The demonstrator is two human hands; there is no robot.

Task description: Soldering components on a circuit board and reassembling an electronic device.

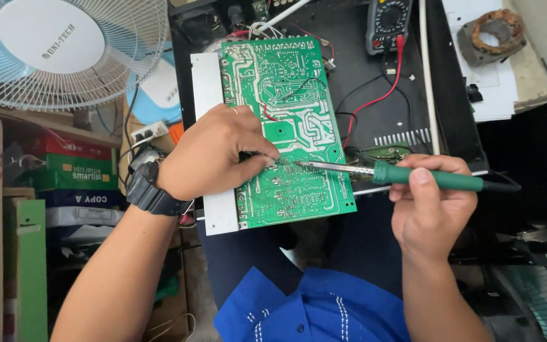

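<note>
Head view. Green circuit board, solder side up, lies tilted across the centre of the frame on a black metal chassis; a silvery metal strip runs along the board's left edge.

Left hand, centre-left, rests on the board's left half. Its grip is narrow: thumb and forefinger pinch a thin wire of solder whose free end points right, onto the lower middle of the board. A ring sits on one finger; a black wristwatch is on the wrist.

Right hand, centre-right, is closed around the green handle of a soldering iron, thumb on top. The iron lies nearly level, metal shaft pointing left; its tip meets the board just beside the solder end.

Upper middle: a multimeter on the chassis, with red and black leads trailing down toward the board's right edge. Upper left: a white fan. Left edge: stacked boxes. Upper right: a rusty ring-shaped part on white paper. Bottom centre: blue clothing.
</note>
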